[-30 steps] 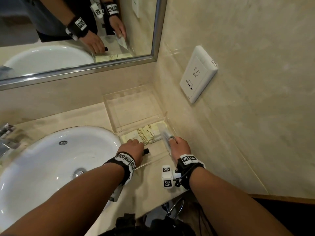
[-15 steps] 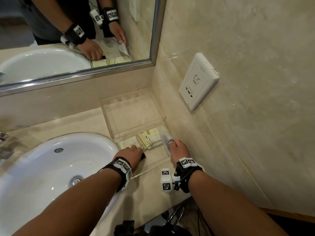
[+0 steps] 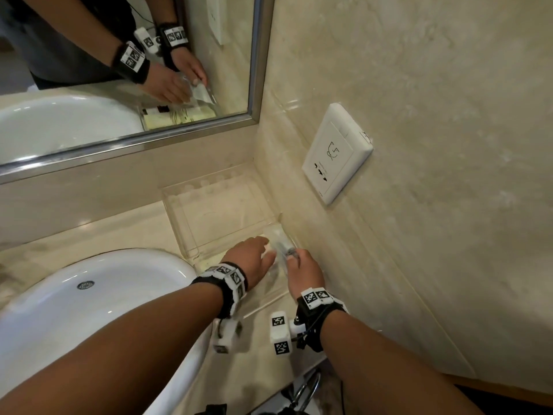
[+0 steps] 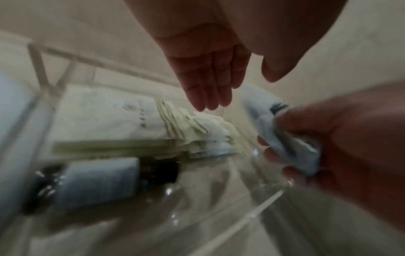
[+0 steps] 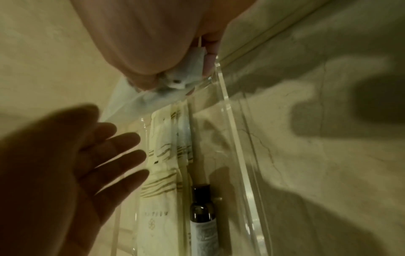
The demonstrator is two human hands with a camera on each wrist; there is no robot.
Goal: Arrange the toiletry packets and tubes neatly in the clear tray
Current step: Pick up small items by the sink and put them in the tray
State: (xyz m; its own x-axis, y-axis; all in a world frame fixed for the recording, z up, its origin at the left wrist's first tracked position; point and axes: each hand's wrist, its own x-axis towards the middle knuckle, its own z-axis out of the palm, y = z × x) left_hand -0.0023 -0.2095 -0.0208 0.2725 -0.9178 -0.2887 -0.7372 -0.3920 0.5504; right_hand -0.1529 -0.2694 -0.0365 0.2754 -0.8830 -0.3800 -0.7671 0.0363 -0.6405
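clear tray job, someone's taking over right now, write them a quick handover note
Left hand: open, fingers straight above the cream packets, holding nothing.
Right hand: pinching a white packet over the wall-side end of the clear tray.
Done: cream packets stacked in the tray, dark-capped tube lying beside them.
Left: set the white packet in, then straighten.

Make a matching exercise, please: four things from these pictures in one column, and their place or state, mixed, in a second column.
1. left hand
2. right hand
3. small bottle
4. wall socket

A. lying in the clear tray, dark cap
B. fingers straight, holding nothing
C. white, on the side wall
D. gripping a pale packet

Pairs: 1-B, 2-D, 3-A, 4-C
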